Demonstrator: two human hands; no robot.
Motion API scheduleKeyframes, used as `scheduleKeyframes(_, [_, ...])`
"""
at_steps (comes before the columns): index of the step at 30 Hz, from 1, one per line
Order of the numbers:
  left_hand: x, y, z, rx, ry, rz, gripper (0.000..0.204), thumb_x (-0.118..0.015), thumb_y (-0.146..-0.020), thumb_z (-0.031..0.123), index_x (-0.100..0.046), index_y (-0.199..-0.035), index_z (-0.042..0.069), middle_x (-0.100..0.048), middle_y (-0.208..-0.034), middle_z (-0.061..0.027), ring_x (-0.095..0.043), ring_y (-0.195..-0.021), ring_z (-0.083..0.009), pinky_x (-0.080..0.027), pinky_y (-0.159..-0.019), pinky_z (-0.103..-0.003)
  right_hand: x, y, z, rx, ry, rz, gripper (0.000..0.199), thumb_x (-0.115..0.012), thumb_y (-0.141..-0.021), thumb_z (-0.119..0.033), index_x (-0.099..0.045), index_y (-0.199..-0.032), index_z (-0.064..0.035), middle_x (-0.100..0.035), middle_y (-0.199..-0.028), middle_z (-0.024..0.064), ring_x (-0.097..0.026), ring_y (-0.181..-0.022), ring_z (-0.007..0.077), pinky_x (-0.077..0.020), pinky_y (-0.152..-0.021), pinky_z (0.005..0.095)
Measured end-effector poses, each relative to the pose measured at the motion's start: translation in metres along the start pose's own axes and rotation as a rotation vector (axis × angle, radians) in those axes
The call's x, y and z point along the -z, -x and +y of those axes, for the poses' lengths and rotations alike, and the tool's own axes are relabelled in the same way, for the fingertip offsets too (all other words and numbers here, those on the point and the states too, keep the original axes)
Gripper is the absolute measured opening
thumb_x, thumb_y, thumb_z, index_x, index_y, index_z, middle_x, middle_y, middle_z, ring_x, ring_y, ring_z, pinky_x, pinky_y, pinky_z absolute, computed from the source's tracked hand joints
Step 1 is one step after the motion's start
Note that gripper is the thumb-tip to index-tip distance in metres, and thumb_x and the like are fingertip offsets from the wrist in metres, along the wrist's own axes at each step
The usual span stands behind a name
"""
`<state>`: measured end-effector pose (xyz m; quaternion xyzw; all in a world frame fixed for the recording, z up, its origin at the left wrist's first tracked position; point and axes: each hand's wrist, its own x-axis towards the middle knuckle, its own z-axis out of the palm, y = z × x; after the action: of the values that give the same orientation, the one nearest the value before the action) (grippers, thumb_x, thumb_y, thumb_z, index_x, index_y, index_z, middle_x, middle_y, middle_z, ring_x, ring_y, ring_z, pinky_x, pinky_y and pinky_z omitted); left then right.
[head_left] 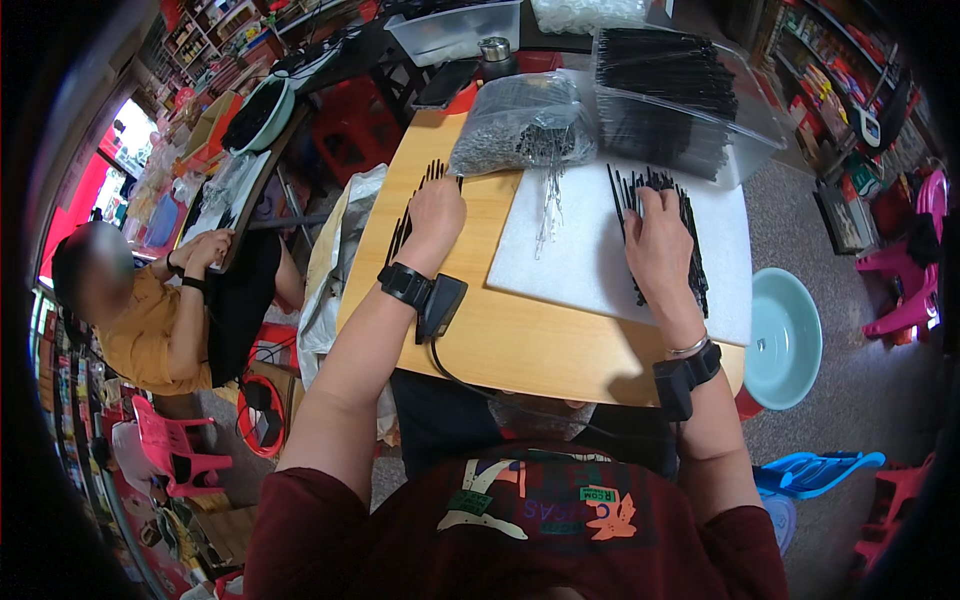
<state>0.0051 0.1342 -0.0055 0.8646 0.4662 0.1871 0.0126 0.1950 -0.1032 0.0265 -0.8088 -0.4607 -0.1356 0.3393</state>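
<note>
My left hand [438, 212] is closed in a loose fist at the wooden table's left side, over a row of thin black sticks [400, 232]. A dark stick end shows beside its knuckles; the fingertips are hidden underneath. My right hand [662, 245] reaches over a pile of similar black sticks [697, 262] on a white foam board [560, 245]. Its fingers are bent and apart, touching the pile. Beyond the hands lies a clear plastic bag [525, 115] of thin metal wire pieces, some spilling onto the board. Next to it stands a clear plastic bin [690, 145] full of black sticks.
A light-blue basin [785, 340] is beside the table's right edge. At the left, another person [150, 310] sits at a second table with both hands together. A pink plastic chair [175, 445] stands behind them. A clear tub [455, 35] and a metal tin [494, 48] are at the back.
</note>
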Motion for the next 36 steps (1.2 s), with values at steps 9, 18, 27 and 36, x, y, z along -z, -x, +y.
scheduleKeyframes(9, [0.060, 0.077, 0.028, 0.387, 0.832, -0.421, 0.024, -0.062, -0.077, 0.002, -0.059, -0.098, -0.010, -0.059, -0.070, -0.0068, -0.061, -0.054, -0.0127, -0.050, -0.046, -0.023, -0.015, 0.016, -0.014, 0.165, -0.283, -0.107, 0.008, -0.058, -0.082, -0.009, -0.061, -0.088, -0.0050, -0.057, -0.085, 0.0116, -0.060, -0.071, 0.0314, -0.0494, -0.064, 0.0396])
scheduleKeyframes(18, [0.075, 0.136, 0.008, 0.500, 1.361, -0.557, 0.033, -0.050, -0.086, 0.003, -0.049, -0.116, -0.010, -0.058, -0.088, -0.0107, -0.060, -0.064, -0.0165, -0.051, -0.053, -0.022, -0.024, 0.015, -0.041, -0.070, -0.420, -0.353, 0.022, -0.053, -0.084, -0.015, -0.063, -0.092, 0.0027, -0.064, -0.084, 0.0237, -0.062, -0.083, 0.0378, -0.0480, -0.075, 0.0422])
scheduleKeyframes(27, [0.076, 0.138, 0.032, 0.394, 1.575, -0.515, 0.035, -0.049, -0.086, -0.001, -0.045, -0.120, -0.005, -0.059, -0.093, -0.0104, -0.064, -0.070, -0.0188, -0.052, -0.055, -0.023, -0.060, -0.029, -0.039, -0.548, -0.760, -0.433, 0.018, -0.053, -0.085, -0.012, -0.063, -0.085, 0.0031, -0.055, -0.063, 0.0037, -0.050, -0.051, 0.0103, -0.0412, -0.044, 0.0246])
scheduleKeyframes(36, [0.067, 0.110, 0.056, 0.262, 1.574, -0.503, 0.036, -0.049, -0.086, 0.000, -0.045, -0.121, -0.005, -0.061, -0.092, -0.0101, -0.062, -0.068, -0.0157, -0.051, -0.055, -0.021, -0.058, -0.025, -0.026, -0.459, -0.553, -0.481, 0.013, -0.055, -0.079, -0.010, -0.060, -0.074, 0.0013, -0.055, -0.060, 0.0046, -0.049, -0.047, 0.0110, -0.0367, -0.041, 0.0257])
